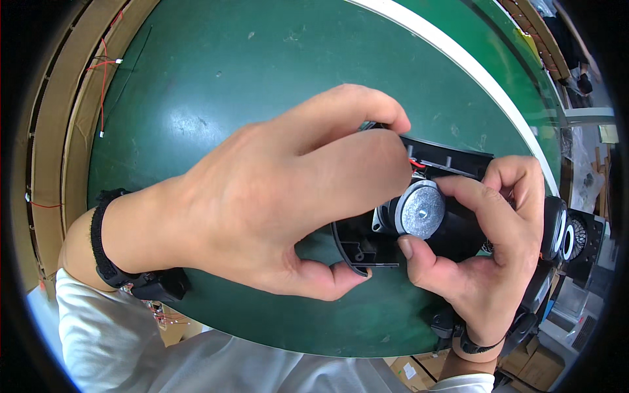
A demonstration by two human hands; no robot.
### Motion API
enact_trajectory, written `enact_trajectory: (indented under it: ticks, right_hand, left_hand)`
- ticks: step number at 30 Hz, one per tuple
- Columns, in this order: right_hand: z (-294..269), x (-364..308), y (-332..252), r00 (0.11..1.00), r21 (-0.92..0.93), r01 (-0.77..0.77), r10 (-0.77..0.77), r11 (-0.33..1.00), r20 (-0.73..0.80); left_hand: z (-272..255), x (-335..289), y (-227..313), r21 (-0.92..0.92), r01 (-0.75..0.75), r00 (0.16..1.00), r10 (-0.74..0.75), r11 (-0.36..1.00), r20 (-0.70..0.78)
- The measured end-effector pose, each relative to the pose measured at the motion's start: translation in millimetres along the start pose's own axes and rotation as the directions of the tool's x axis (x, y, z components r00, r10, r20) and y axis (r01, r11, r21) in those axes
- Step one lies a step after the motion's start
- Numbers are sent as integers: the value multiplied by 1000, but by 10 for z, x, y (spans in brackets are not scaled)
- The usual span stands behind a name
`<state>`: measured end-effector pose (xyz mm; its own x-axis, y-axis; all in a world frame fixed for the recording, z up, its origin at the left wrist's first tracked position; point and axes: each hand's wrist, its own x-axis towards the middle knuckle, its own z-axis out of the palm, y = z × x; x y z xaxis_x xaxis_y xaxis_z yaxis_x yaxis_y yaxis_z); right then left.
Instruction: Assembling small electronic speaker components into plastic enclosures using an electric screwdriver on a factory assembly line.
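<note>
A black curved plastic speaker housing [367,252] is held above the green tabletop, its inner side with ribs and posts facing up. My left hand [255,190] is closed round its left part, thumb at the near edge and fingers over the far edge, covering much of it. Inside the housing sits a small round speaker [421,209] with its silver magnet facing up. My right hand [491,236] pinches the speaker between thumb and index finger, its other fingers curled by the housing's right end. A short red wire [417,164] shows beside the magnet; its ends are hidden.
More black speaker parts [553,226] stand right of my right hand, one with a round grille [576,239]. Cardboard strips [56,131] line the left edge, with red and black wires [105,85] over them. A white rail [452,52] curves along the far right.
</note>
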<state>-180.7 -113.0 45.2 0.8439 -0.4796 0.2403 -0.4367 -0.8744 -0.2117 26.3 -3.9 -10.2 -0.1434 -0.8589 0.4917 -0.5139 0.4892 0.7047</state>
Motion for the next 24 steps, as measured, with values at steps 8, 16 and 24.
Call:
enact_trajectory:
  ticks: [8,16,24]
  right_hand:
    - [-7,5,9,1000,-14,5,-4,1000,16]
    - [-12,3,-4,1000,-4,-6,6,1000,17]
    - [-35,-5,-42,999,10,-4,4,1000,40]
  left_hand:
    - [-8,13,8,-1,11,1000,-11,1000,9]
    - [-61,68,190,71,156,970,-167,985,179]
    - [-31,91,280,179,153,965,-187,972,187]
